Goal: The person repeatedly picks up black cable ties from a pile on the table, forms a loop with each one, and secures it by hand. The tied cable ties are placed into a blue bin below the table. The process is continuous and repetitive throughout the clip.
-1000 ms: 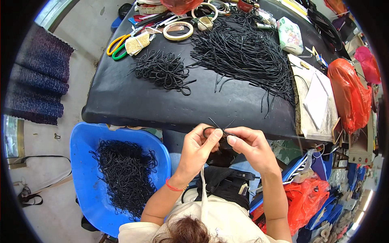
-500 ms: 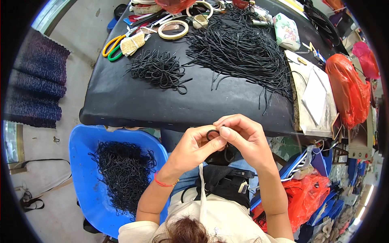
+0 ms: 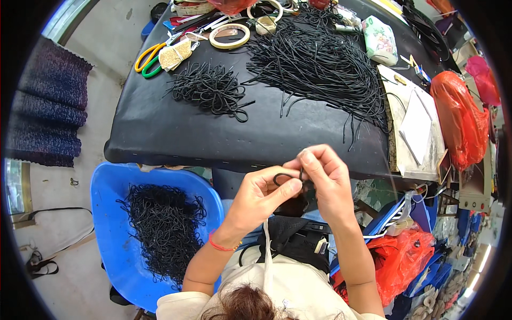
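Both my hands are close together just right of centre in the frame, in front of the near edge of a black, smooth-covered tabletop (image 3: 213, 141). My left hand (image 3: 258, 194) pinches a thin, round black cord (image 3: 276, 177) between thumb and index finger; a small open loop stands out between these fingers. My right hand (image 3: 329, 184) has thumb and index finger drawn together on a short upright strand of the same cord; its end is hidden behind the fingertips. Whether a knot is formed I cannot tell. A red string bracelet (image 3: 220, 247) circles my left wrist. Lower left: a blue plastic tub (image 3: 106, 213) holding a dense pile of black looped cords (image 3: 162, 229). On the tabletop, upper left of centre, lies a small tangled heap of black looped cords (image 3: 208, 88); to its right, a broad spread of long black cords (image 3: 320, 69). Upper left: scissors with one yellow and one green handle (image 3: 140, 61), just beside a tan, tied bundle (image 3: 175, 55). A cream ring-shaped roll of tape (image 3: 229, 46) lies near them. Right side: a red plastic bag (image 3: 461, 117).
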Available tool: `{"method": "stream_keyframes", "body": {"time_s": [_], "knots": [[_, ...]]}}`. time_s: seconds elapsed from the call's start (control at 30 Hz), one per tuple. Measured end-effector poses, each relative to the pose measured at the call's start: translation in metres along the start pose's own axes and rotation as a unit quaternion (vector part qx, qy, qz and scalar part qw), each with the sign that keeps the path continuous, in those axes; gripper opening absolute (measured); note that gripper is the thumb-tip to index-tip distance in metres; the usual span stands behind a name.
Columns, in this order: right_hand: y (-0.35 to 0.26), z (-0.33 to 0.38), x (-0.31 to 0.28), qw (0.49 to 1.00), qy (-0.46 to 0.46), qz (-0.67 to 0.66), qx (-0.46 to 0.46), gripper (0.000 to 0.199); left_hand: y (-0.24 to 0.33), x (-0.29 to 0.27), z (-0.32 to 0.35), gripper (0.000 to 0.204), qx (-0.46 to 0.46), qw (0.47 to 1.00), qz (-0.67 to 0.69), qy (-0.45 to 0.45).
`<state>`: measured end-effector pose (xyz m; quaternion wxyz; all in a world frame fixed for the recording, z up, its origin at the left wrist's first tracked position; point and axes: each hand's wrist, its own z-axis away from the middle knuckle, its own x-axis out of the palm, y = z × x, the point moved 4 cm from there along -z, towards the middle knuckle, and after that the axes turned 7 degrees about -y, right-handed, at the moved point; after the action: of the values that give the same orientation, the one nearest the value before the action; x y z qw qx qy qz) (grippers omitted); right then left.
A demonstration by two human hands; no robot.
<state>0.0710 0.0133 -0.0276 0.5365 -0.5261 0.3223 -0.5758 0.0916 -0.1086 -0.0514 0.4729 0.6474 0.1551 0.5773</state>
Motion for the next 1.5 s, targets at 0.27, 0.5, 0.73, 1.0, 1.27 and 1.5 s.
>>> {"method": "stream_keyframes", "body": {"time_s": [0.27, 0.5, 0.73, 1.0, 1.27, 1.5], "knots": [[0.01, 0.019, -0.019, 0.996, 0.019, 0.088, 0.01, 0.027, -0.013, -0.005, -0.006, 0.015, 0.041, 0.991, 0.066, 0.105], [0.004, 0.017, -0.009, 0.885, 0.085, 0.428, -0.162, 0.017, 0.0, 0.013, -0.002, 0.014, 0.083, 0.89, -0.426, 0.137], [0.01, 0.012, -0.023, 0.995, -0.002, 0.095, 0.013, 0.017, -0.003, -0.008, -0.009, 0.018, 0.003, 0.994, -0.081, 0.077], [0.011, 0.016, -0.012, 0.996, -0.024, 0.089, -0.001, 0.014, -0.006, -0.006, -0.006, 0.016, 0.03, 0.995, -0.034, 0.093], [0.019, 0.013, -0.012, 0.992, -0.029, 0.124, -0.015, 0.013, -0.015, -0.014, -0.009, 0.013, 0.021, 0.993, -0.017, 0.115], [-0.03, -0.034, -0.087, 0.784, 0.133, 0.559, -0.235, 0.011, 0.06, -0.078, -0.027, 0.016, 0.165, 0.779, -0.524, 0.303]]}}
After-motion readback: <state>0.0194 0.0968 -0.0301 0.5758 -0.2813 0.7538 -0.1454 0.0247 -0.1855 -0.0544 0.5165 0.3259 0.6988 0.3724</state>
